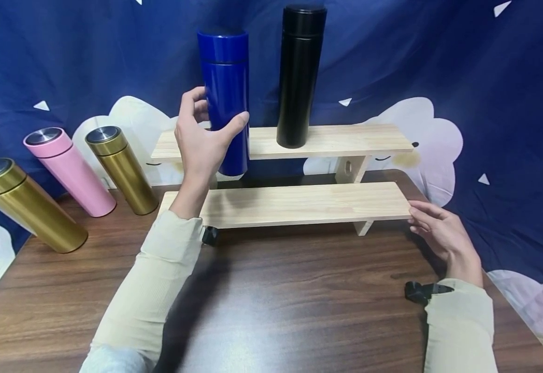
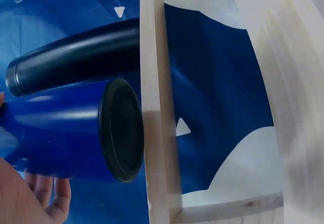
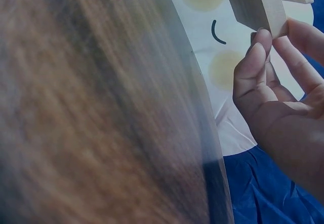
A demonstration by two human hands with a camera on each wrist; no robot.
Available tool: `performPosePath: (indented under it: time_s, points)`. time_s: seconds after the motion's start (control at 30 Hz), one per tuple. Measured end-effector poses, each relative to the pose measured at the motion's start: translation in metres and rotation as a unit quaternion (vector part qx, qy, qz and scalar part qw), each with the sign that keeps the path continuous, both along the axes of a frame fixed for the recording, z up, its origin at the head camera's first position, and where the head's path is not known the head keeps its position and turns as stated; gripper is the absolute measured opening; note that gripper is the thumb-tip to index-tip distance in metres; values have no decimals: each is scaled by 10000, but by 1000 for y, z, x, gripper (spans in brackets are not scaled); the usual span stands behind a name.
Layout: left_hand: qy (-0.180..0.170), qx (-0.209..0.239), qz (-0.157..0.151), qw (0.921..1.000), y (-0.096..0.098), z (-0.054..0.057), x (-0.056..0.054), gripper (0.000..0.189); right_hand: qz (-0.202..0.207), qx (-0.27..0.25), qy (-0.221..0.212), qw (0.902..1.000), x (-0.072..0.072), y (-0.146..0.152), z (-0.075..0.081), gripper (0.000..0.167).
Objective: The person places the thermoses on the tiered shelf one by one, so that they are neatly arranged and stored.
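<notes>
My left hand [image 1: 201,140] grips a blue thermos bottle [image 1: 227,83], thumb across its front and fingers behind. The bottle is upright, its base in front of the upper board [image 1: 346,137] of a two-tier wooden shelf. In the left wrist view the bottle's dark round base [image 2: 123,130] shows whole, close to the board's edge. On the upper board, to the right, stands a black thermos bottle [image 1: 301,77]. My right hand [image 1: 444,233] pinches the right front corner of the lower board [image 1: 299,204]; the right wrist view shows fingertips and thumb at that wooden end [image 3: 260,6].
At the table's left stand a pink thermos bottle [image 1: 73,173] and two gold ones, one nearer [image 1: 33,207] and one farther right [image 1: 124,171]. The wooden table [image 1: 309,290] lies in front of the shelf. A blue cloth [image 1: 500,129] with white cloud shapes hangs behind.
</notes>
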State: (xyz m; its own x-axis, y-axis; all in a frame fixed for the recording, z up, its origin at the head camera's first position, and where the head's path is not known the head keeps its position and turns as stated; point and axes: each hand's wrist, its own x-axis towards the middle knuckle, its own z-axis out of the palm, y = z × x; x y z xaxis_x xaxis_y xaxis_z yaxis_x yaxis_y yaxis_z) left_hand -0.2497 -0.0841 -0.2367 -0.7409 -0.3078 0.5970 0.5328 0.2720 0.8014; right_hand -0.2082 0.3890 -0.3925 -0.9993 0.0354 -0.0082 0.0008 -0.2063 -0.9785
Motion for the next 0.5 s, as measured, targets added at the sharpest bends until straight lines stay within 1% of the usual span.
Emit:
performPosePath:
  time_s: [0.23,0.37,0.5]
  points:
    - [6,-11,-92,10000,10,5,-10,72,-14,9,11,10000,-1,1,0,19]
    - [1,-46,-85,10000,15,5,-15,71,-15,-6,31,10000,-1,0,-1,20]
    - [22,-21,-16,10000,19,3,-19,72,-44,15,53,10000,-1,0,-1,19]
